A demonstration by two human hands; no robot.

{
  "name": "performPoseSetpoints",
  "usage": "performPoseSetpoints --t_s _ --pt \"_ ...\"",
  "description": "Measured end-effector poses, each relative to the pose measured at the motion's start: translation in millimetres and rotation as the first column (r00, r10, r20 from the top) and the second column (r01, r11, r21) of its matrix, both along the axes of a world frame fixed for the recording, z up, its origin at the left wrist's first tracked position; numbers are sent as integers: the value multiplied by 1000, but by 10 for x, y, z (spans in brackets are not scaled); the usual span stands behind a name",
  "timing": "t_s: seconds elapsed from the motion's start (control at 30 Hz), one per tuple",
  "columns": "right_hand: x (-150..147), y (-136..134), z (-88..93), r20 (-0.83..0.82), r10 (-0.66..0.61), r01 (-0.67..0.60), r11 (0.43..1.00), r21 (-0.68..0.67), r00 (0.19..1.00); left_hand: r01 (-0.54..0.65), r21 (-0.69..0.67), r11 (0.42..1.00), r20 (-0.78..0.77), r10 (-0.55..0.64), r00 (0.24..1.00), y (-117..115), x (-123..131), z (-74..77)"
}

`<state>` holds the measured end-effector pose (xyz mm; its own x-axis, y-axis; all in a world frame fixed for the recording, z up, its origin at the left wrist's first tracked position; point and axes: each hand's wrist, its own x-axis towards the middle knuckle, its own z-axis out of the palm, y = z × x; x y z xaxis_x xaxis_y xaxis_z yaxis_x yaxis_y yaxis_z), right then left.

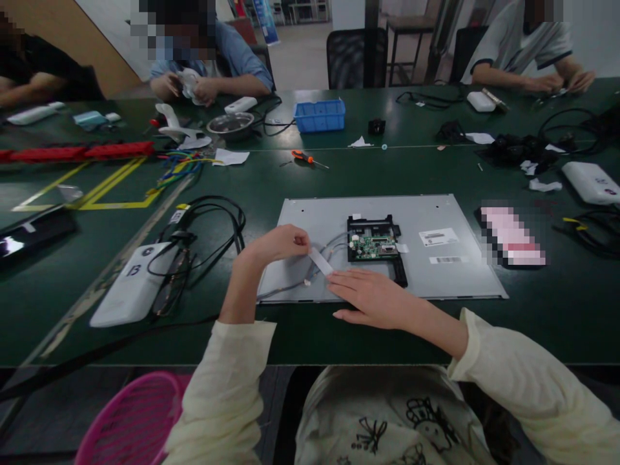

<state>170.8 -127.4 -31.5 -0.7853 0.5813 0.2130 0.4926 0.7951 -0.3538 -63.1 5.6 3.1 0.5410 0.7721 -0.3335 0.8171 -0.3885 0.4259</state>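
Observation:
A flat grey display panel (465,213) lies face down on the green table, with a green circuit board (371,245) in a black bracket (401,271) on its back. Thin grey cables (290,284) run from the board to the panel's lower left. My left hand (281,245) is closed in a pinch on the upper end of a white strip of tape (320,261) above these cables. My right hand (365,296) lies almost flat over the panel's near edge, fingers stretched, fingertips at the strip's lower end.
Left of the panel lie a white power bank (128,284) and coiled black cable (232,213). A phone (513,236) is at the right. Beyond are an orange screwdriver (305,157), a blue basket (320,117) and a metal bowl (230,126). Other people sit across the table.

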Motion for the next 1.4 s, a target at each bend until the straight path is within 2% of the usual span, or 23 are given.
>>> performPoseSetpoints --t_s 0.33,0.53,0.77,0.93,1.13,1.27,1.4 --pt "37 -23 51 -4 -3 3 1000 27 1000 -32 40 999 -41 33 999 -5 9 23" --pt "59 -8 50 -22 25 -24 999 40 999 -5 97 995 -74 12 997 -66 48 103" --pt "101 8 65 -167 24 -10 997 83 986 58 181 982 79 -73 994 -126 130 213" --pt "182 54 131 -236 -74 95 992 82 969 28 248 968 162 -70 984 -174 187 257" --pt "506 257 215 -315 -292 308 951 -1 903 -15 247 969 125 -17 992 -171 168 252" --pt "866 402 264 -233 -439 439 897 -57 868 60 185 981 89 -77 993 -151 140 220" --pt "1193 517 146 -177 -538 530 843 -94 824 143 89 986 53 -148 988 -152 123 204"
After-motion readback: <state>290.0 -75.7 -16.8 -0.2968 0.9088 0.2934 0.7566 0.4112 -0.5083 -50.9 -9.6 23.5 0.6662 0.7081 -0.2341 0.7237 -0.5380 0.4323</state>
